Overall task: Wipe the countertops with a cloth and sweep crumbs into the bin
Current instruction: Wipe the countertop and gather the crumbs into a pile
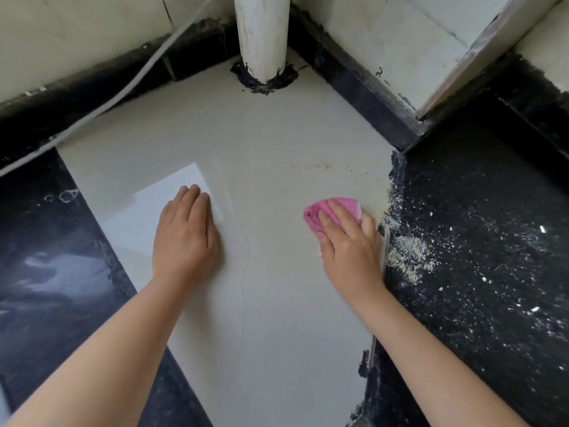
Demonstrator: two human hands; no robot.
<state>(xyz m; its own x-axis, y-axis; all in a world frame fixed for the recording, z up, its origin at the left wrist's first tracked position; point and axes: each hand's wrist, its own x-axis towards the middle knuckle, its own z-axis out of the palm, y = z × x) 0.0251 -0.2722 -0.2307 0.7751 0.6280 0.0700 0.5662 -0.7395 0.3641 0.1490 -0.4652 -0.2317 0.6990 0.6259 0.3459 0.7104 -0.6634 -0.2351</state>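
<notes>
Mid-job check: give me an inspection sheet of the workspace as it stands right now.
Surface: pale countertop in a corner, black stone slabs either side.
Job's things: pink cloth bunched on the pale surface; crumbs heaped along the right slab's edge and scattered over it; a few more crumbs farther back. No bin in view.
Clutter: white sheet of paper lying flat.
Grippers: left hand flat on the paper; right hand pressing the cloth, fingers on top.
Cables: grey cable running along the left wall base.
Surroundings: white pipe rising from the corner with dark sealant at its foot; tiled walls.
</notes>
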